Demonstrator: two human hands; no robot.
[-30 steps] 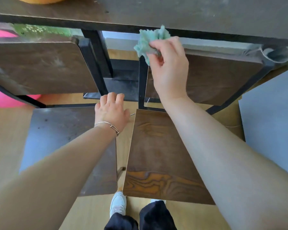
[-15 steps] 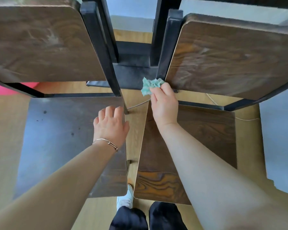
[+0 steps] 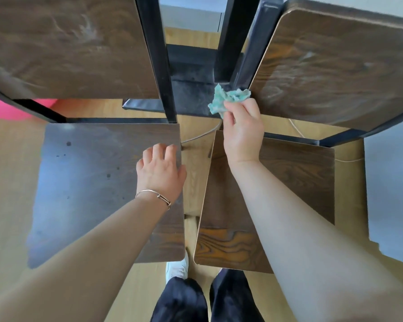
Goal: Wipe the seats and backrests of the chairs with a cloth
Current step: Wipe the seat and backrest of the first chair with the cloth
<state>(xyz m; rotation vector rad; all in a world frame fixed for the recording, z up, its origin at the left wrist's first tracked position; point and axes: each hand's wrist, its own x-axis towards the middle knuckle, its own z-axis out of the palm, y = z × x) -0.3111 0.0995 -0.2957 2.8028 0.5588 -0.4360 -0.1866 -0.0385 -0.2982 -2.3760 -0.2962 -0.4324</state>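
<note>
- Right hand pinches the green cloth between thumb and fingertips, and the crumpled wad sticks out above the knuckles.
- That cloth sits at the lower left corner of the right backrest, above the back left corner of the right seat. Whether it touches the backrest or hangs just off its edge I cannot tell.
- Left hand holds nothing. Its fingers lie loosely bent on the left seat, near that seat's right edge, with a bracelet on the wrist.
- Both the right backrest and the left backrest show pale smears, so I judge them not wiped clean yet.
- Risk: bunched this small, the cloth would probably touch only a narrow strip per stroke and leave streaks.
- Risk: the pinch looks light. A snag on the black frame post beside the backrest could pull the cloth free, dropping it through the gap between the seats to the floor, where a cord lies.
- Risk: a hard push could shift the right chair, since the bracing hand is on the other one.
</note>
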